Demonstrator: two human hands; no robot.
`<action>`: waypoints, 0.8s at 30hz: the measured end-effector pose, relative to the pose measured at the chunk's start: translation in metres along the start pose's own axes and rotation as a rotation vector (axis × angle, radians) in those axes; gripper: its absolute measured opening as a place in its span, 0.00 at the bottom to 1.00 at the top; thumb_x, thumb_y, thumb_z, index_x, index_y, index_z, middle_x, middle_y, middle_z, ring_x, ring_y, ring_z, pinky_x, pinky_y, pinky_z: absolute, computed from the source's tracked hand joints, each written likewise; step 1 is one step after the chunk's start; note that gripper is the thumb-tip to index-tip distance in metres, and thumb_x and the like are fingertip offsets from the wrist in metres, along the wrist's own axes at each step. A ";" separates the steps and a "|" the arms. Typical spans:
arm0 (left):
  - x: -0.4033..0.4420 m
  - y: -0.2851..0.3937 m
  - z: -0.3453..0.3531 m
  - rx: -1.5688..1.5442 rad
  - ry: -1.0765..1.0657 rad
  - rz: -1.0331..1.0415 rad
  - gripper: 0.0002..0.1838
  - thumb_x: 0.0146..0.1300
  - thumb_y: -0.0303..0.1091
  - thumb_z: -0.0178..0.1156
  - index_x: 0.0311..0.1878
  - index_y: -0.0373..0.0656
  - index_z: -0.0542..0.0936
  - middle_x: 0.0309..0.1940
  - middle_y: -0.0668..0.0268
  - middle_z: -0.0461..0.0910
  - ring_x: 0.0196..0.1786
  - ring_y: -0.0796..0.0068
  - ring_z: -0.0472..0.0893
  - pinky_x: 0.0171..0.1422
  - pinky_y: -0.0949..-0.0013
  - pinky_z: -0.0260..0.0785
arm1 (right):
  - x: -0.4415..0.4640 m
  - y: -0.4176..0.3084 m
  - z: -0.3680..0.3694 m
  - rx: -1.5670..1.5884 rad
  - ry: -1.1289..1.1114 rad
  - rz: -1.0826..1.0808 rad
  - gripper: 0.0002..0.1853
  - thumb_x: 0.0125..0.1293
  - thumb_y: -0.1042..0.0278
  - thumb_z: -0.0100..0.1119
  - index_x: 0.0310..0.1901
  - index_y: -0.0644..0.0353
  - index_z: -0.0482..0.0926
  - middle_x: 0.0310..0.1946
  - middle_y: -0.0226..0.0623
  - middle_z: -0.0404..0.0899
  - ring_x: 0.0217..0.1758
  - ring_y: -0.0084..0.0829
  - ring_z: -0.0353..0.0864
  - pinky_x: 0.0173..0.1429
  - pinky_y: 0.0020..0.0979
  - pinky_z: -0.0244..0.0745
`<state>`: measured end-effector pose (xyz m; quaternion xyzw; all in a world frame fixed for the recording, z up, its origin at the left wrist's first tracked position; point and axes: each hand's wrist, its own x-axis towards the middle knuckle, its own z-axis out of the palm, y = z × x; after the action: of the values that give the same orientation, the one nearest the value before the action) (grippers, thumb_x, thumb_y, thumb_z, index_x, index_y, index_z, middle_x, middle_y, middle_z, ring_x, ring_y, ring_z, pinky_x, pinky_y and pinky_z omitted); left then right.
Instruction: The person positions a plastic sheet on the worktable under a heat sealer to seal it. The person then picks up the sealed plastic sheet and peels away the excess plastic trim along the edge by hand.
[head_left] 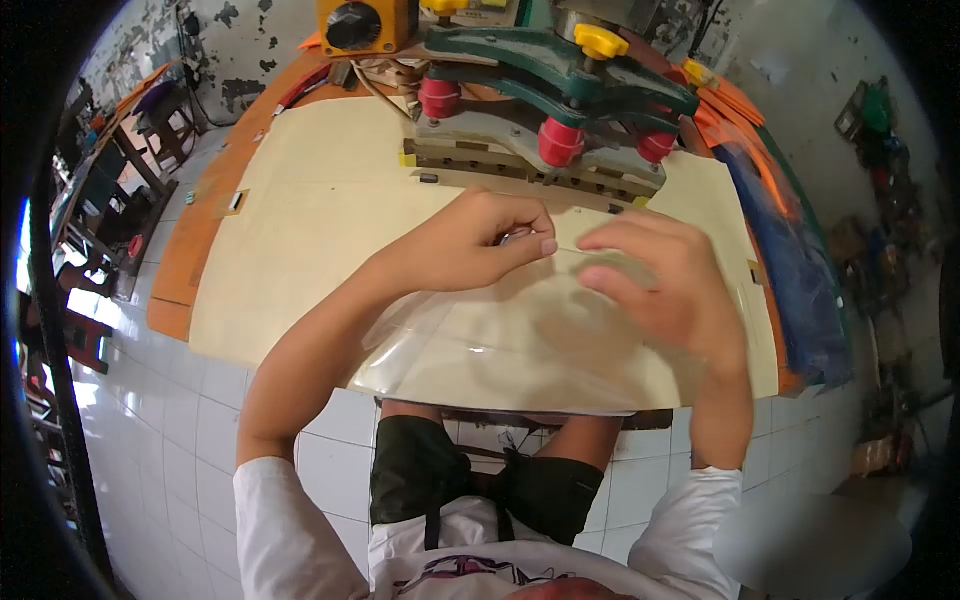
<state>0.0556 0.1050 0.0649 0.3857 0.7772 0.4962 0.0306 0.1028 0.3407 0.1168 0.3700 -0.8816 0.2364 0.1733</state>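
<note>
Your left hand [470, 240] clasps a small, shiny, half-hidden object [517, 237] that a loosened grip could drop, your right hand [662, 280] held fingers-apart.

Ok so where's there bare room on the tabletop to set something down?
Widest: the cream sheet between the left forearm and wooden edge. Narrower: the strip between the right hand and blue material. Crowded: around the green machine, and nearside of the left hand, where clear plastic lies.
</note>
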 end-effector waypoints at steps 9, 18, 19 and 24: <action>-0.009 -0.006 -0.008 -0.034 0.048 -0.039 0.08 0.71 0.30 0.62 0.37 0.36 0.81 0.20 0.72 0.74 0.23 0.86 0.66 0.27 0.73 0.57 | -0.007 0.042 0.062 0.571 0.034 0.279 0.14 0.69 0.59 0.66 0.35 0.65 0.84 0.20 0.36 0.79 0.23 0.20 0.76 0.30 0.26 0.71; -0.010 -0.002 0.002 -0.006 0.023 -0.137 0.11 0.72 0.33 0.60 0.36 0.34 0.80 0.16 0.72 0.70 0.21 0.86 0.64 0.24 0.72 0.55 | -0.016 0.039 0.063 0.638 -0.035 0.436 0.26 0.75 0.48 0.57 0.30 0.65 0.80 0.16 0.32 0.73 0.22 0.21 0.70 0.29 0.28 0.67; -0.010 -0.002 0.003 -0.017 0.034 -0.142 0.12 0.72 0.34 0.60 0.36 0.34 0.80 0.16 0.72 0.70 0.21 0.87 0.63 0.24 0.73 0.54 | -0.017 0.040 0.065 0.640 -0.036 0.442 0.26 0.75 0.48 0.57 0.30 0.65 0.80 0.16 0.32 0.73 0.22 0.21 0.70 0.29 0.28 0.67; -0.013 -0.006 0.003 -0.044 0.035 -0.227 0.13 0.73 0.35 0.60 0.36 0.34 0.81 0.17 0.74 0.70 0.21 0.88 0.64 0.24 0.75 0.54 | -0.018 0.046 0.069 0.818 -0.061 0.560 0.25 0.76 0.47 0.56 0.31 0.63 0.80 0.17 0.25 0.70 0.22 0.16 0.65 0.27 0.25 0.61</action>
<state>0.0627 0.0973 0.0541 0.2858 0.8053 0.5131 0.0812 0.0718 0.3417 0.0382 0.1632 -0.7867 0.5896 -0.0820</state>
